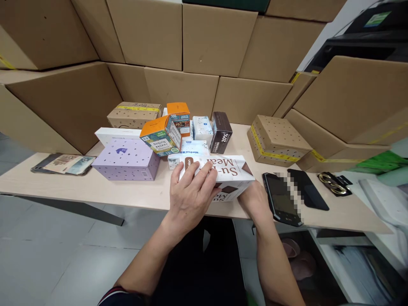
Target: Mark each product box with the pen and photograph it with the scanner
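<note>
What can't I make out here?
Head view, all of these:
Right hand: fingertips hidden by the white carton.
Carton lettering: partly covered by the left hand.
Dark handheld device: right edge masked by pixel blocks.
Dark equipment, upper right: cut off by picture edge.

The carton (232,172) is white with brown lettering, the speckled box (126,160) lilac.
</note>
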